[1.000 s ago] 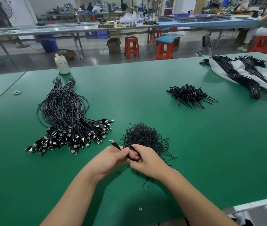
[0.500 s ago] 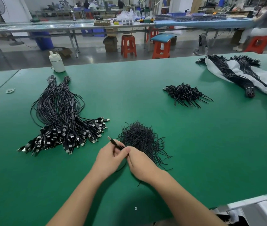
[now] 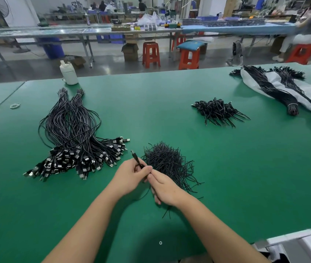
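Observation:
My left hand [image 3: 130,175] grips a short black cable [image 3: 136,160] whose plug end sticks up and to the left above the fingers. My right hand [image 3: 164,188] meets it fingertip to fingertip and pinches a thin black tie at the cable. Both hands hover over the green table [image 3: 245,168], at the near edge of a loose heap of black twist ties [image 3: 168,162]. A strand of cable hangs down below the hands. To the left lie large bundles of black USB cables [image 3: 71,141], plugs fanned toward me.
A smaller pile of tied cables [image 3: 217,112] lies at centre right. Long cable bundles rest on a white bag [image 3: 306,92] at far right. A white bottle [image 3: 69,74] stands at the table's back edge, rubber bands [image 3: 15,105] at left. Stools, workbenches and seated people fill the background.
The hands have stayed together on the cable, working it with small finger movements. My right hand has turned a little, its fingers now lower. The view has shifted slightly.

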### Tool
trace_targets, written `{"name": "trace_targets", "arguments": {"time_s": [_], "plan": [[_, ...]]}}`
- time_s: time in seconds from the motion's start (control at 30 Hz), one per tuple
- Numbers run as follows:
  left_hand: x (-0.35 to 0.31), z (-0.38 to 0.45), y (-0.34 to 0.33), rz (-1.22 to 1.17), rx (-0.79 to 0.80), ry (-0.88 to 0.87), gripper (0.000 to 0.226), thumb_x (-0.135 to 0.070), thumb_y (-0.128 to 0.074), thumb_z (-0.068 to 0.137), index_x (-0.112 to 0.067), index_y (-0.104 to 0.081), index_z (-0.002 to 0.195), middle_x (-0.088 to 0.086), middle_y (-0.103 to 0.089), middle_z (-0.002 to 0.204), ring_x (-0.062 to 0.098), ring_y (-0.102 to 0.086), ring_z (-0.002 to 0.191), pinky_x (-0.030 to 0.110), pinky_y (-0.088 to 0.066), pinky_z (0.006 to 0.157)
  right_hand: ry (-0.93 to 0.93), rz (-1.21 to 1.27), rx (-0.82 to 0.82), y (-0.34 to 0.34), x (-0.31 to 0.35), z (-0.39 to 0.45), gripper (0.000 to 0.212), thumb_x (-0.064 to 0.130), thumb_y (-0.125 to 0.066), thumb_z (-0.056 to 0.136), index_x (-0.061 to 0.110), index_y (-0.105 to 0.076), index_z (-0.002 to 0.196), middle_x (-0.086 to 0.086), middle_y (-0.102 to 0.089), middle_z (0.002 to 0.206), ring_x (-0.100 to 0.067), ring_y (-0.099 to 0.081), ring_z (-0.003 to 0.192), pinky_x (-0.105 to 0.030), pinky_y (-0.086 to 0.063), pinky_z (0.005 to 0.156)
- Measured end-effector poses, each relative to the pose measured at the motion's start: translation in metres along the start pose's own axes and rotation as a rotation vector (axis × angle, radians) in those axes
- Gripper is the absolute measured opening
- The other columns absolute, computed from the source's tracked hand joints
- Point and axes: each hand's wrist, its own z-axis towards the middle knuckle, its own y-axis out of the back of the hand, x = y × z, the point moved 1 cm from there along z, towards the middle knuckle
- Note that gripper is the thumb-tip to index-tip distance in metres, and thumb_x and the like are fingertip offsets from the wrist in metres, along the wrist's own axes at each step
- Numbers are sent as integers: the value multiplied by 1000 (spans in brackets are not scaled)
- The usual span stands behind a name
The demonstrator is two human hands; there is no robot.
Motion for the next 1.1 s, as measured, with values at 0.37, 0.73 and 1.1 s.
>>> {"name": "trace_targets", "arguments": {"time_s": [0.37,0.73,1.1], "plan": [[57,-27,-37,663,34,31,21,-49,-58,93,-28,-52,91,-8,-44,98,14,-49,96,32,-48,82,-153,81,-330,10,-32,6,31,35,-30,107,16,-40,84,5,-37,68,-10,-32,57,-27,-30,55],[50,-22,-16,354,-107,130,12,-31,-59,98,-25,-59,87,-8,-64,87,9,-60,81,26,-49,72,-107,72,-237,17,-25,10,25,38,-33,107,26,-45,89,15,-43,71,0,-37,58,-19,-29,57],[8,-13,-18,-767,-114,377,18,2,-53,96,-3,-64,82,1,-52,61,6,-42,50,17,-32,44,-20,-131,-96,-2,-11,9,29,35,-32,108,19,-41,130,-4,-62,118,-21,-59,104,-41,-46,96]]}}
